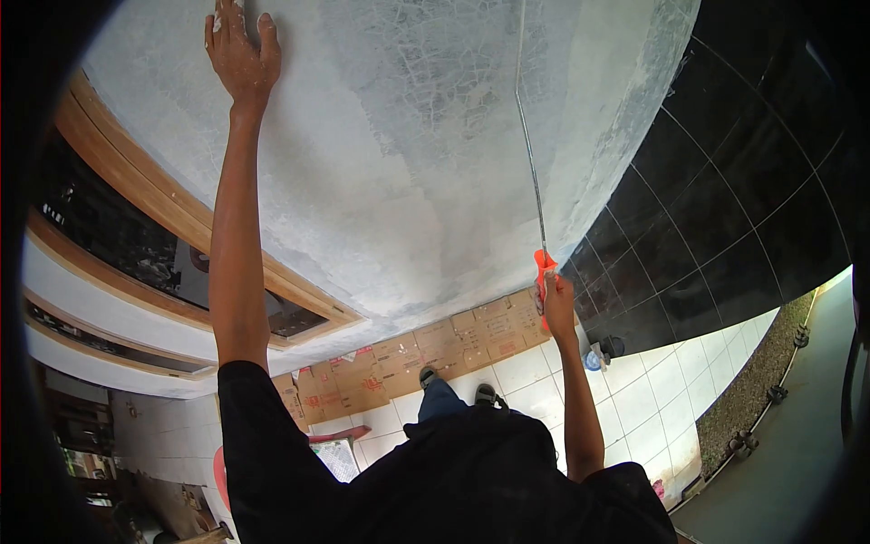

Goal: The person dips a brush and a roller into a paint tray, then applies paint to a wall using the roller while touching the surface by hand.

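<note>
My left hand (243, 59) is raised at the upper left, with the fingers apart and the palm side toward the grey-white wall (408, 163). White specks mark its fingers, and the fingertips reach the top edge of the view. My right hand (558, 297) is closed around the orange handle of a paint roller (545, 261). From the handle a long, thin metal rod runs up in front of the wall and out of view at the top, so the roller head is hidden. Fine cracks and patchy coating cover the wall.
Wood-framed windows (195, 313) lie on the left, black tiles (707, 199) on the right. Cardboard (399, 367) covers the floor along the wall's foot, beside white tiles (652, 399). Near my feet is a red-edged item (349, 435); a small dark container (613, 346) stands right.
</note>
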Demonstrator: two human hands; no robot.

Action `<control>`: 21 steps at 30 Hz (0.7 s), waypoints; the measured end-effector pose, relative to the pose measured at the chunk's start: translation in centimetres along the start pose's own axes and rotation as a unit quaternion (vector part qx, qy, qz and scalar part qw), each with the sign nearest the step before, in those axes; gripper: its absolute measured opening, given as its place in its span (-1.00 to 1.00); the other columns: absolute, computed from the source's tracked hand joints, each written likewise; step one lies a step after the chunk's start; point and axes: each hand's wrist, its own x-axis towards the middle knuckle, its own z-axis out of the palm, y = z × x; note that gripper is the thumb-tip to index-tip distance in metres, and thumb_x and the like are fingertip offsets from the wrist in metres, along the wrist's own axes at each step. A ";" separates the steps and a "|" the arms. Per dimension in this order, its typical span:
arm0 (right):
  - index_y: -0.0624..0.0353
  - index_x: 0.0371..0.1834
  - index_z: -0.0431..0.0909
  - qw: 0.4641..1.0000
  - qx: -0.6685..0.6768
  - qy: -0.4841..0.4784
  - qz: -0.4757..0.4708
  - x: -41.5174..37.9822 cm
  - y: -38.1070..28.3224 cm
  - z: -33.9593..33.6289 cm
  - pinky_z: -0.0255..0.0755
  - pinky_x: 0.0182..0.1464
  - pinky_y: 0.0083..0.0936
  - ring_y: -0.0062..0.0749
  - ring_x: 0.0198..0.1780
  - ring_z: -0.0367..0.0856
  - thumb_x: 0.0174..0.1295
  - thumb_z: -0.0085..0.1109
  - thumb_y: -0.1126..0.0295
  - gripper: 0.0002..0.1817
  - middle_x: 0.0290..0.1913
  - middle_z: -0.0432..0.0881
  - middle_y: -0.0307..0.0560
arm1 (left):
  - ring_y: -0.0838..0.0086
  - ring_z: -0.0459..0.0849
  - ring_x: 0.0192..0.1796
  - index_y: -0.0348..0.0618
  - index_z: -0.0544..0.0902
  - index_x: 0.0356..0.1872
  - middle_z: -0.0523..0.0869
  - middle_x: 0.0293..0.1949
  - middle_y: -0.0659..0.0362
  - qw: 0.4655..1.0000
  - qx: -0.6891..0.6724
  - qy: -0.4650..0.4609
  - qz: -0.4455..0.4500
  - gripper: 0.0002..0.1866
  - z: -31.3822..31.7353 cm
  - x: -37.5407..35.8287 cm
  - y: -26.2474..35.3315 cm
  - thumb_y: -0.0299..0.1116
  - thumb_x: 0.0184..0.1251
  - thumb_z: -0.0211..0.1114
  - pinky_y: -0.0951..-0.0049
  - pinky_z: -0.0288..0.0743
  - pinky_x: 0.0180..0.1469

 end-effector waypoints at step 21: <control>0.11 -0.59 0.37 0.994 -0.042 0.012 0.098 -7.6 11.5 -6.1 0.02 -0.73 -0.70 -0.74 -0.75 0.19 0.41 -0.08 -0.02 -0.50 -0.73 0.30 -0.36 | 0.15 0.16 0.45 -0.32 0.21 0.37 0.24 0.40 -0.05 1.000 0.011 -0.007 -0.010 -0.42 0.3 -0.1 -0.2 -0.15 0.47 -0.15 0.10 -0.12 0.47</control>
